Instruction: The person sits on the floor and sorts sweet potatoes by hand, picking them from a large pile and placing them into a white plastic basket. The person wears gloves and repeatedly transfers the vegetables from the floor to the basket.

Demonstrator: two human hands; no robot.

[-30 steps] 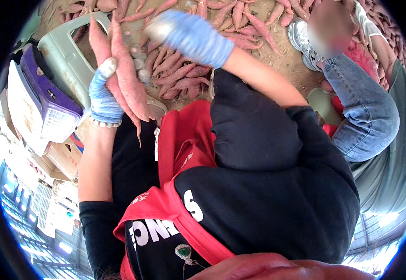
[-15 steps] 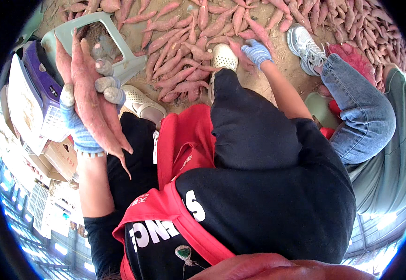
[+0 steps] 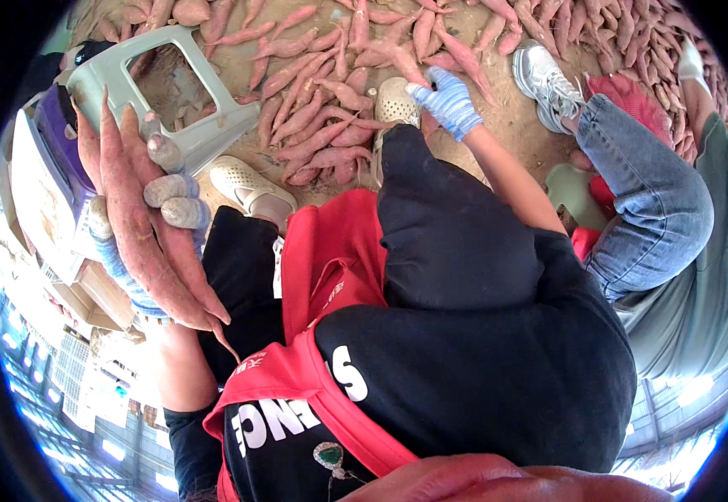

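My left hand (image 3: 176,197), in a blue-and-white knit glove with grey fingertips, is closed around three long pink sweet potatoes (image 3: 130,213). They lie side by side, their thin tails pointing toward my lap. My right hand (image 3: 452,105), gloved the same way, reaches out past my knee. Its thumb and fingers close on the near end of another sweet potato (image 3: 399,57), just above the ground. Left of that hand a heap of sweet potatoes (image 3: 322,134) lies on the dirt by my cream clog (image 3: 397,102).
A pale green plastic stool (image 3: 217,96) stands beyond my left hand, with a purple-and-white box (image 3: 54,138) beside it. At right sits another person in jeans (image 3: 653,197) and a grey sneaker (image 3: 540,79), near a red mesh bag (image 3: 632,105). A large sweet potato pile (image 3: 632,42) spreads behind.
My left hand, still holding its sweet potatoes, has shifted a little left and nearer to me. My right hand has drawn slightly back and left, and now grips a sweet potato's end.
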